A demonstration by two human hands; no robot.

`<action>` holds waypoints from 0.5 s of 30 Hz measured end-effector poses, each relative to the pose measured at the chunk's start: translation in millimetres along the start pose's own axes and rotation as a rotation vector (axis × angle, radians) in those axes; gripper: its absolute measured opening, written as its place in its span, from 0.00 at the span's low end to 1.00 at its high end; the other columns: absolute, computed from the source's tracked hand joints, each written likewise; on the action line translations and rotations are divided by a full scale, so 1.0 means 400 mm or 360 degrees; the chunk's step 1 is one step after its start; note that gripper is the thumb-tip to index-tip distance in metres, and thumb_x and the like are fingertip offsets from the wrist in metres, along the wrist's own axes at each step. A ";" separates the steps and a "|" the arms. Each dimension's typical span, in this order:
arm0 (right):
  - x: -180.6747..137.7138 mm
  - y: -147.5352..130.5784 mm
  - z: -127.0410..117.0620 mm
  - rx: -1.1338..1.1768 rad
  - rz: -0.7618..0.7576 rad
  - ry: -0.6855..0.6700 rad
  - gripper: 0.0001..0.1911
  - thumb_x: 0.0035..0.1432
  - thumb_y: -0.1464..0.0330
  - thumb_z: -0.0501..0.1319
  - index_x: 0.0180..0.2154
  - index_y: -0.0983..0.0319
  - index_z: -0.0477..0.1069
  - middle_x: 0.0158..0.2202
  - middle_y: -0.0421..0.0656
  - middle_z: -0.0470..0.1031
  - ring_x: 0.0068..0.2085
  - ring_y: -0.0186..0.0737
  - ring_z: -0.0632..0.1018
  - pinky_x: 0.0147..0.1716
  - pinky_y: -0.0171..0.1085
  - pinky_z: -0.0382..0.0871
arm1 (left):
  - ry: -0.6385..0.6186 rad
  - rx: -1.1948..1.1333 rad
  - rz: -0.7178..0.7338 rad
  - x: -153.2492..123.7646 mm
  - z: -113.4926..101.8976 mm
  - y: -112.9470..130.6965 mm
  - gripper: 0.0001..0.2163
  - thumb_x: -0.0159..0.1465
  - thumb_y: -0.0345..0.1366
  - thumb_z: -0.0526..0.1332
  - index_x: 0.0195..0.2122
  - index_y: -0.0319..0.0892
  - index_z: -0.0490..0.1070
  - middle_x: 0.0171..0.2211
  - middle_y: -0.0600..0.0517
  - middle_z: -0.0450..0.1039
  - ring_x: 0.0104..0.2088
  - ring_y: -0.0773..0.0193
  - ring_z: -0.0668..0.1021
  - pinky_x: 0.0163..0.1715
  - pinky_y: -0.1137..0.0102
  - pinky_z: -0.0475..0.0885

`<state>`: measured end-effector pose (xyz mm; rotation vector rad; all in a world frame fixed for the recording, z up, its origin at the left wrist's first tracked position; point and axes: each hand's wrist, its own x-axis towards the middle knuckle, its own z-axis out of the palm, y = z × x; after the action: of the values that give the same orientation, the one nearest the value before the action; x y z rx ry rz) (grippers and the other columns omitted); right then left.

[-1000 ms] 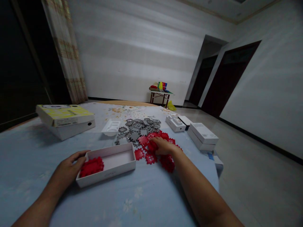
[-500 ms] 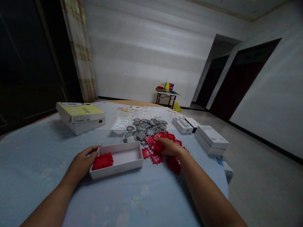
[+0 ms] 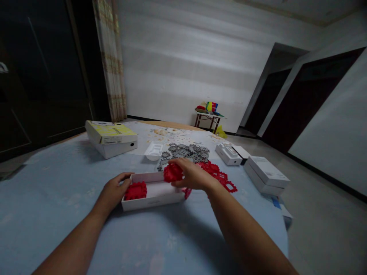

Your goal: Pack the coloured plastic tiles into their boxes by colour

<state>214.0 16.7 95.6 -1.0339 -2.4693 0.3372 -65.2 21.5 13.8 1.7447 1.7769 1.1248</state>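
Observation:
My left hand (image 3: 116, 191) grips the left end of an open white box (image 3: 153, 201), its thumb over the rim. Inside that end of the box lies a stack of red notched square pieces (image 3: 135, 190). Over the box's right part my right hand (image 3: 190, 175) holds several red interlocking tiles (image 3: 172, 173) between thumb and fingers. More loose red tiles (image 3: 219, 173) are spread on the cloth to the right, partly hidden by my right hand and wrist. Grey tiles (image 3: 187, 152) of similar shape lie heaped behind the box.
A yellow and white box (image 3: 111, 139) stands at the back left, near a white plastic tray (image 3: 155, 151). Along the right side are a small white box (image 3: 228, 154) and larger stacked white boxes (image 3: 266, 173). A pale blue floral cloth (image 3: 137, 240) covers the table.
My right hand has lifted red tiles from the red heap and carried them left, over the box. My left hand stays on the box's end. The whole view has shifted slightly.

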 end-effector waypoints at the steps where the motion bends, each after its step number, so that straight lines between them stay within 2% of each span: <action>1: 0.021 -0.014 0.018 -0.0025 -0.0016 -0.0101 0.36 0.42 0.66 0.66 0.54 0.59 0.58 0.51 0.47 0.65 0.51 0.45 0.67 0.48 0.42 0.60 | -0.0007 -0.0015 -0.0004 -0.001 0.000 0.001 0.20 0.51 0.44 0.51 0.39 0.39 0.73 0.37 0.48 0.77 0.37 0.58 0.77 0.39 0.69 0.71; 3: 0.062 -0.027 0.056 -0.0093 -0.0028 -0.0299 0.37 0.39 0.65 0.67 0.53 0.59 0.59 0.49 0.47 0.67 0.47 0.46 0.70 0.44 0.41 0.64 | -0.0014 -0.0043 -0.0003 -0.001 0.002 0.000 0.20 0.52 0.44 0.51 0.39 0.39 0.72 0.37 0.48 0.77 0.37 0.58 0.77 0.39 0.70 0.70; 7: 0.128 -0.033 0.107 -0.0244 -0.0009 -0.0562 0.37 0.35 0.66 0.69 0.50 0.58 0.63 0.44 0.46 0.72 0.41 0.46 0.74 0.38 0.38 0.67 | -0.0015 -0.0073 -0.0006 -0.002 0.007 -0.008 0.19 0.52 0.43 0.51 0.40 0.40 0.72 0.38 0.49 0.77 0.37 0.59 0.77 0.37 0.71 0.71; 12: 0.169 -0.058 0.114 -0.0246 0.0073 -0.0969 0.33 0.33 0.67 0.69 0.46 0.61 0.68 0.38 0.46 0.75 0.37 0.46 0.76 0.32 0.36 0.68 | -0.0060 -0.0103 -0.0008 -0.004 0.009 -0.007 0.20 0.53 0.44 0.51 0.42 0.40 0.71 0.37 0.49 0.77 0.38 0.58 0.77 0.39 0.69 0.70; 15: 0.175 -0.052 0.121 -0.0155 0.0083 -0.1050 0.36 0.32 0.68 0.69 0.49 0.60 0.66 0.42 0.46 0.75 0.40 0.46 0.75 0.35 0.36 0.68 | -0.0060 -0.0097 -0.0011 -0.006 0.008 -0.001 0.19 0.53 0.43 0.51 0.41 0.40 0.71 0.35 0.50 0.77 0.37 0.58 0.77 0.39 0.69 0.70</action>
<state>134.3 50.3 82.3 -1.1677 -3.0638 0.6704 -62.9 20.2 10.9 1.7118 1.7073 1.1240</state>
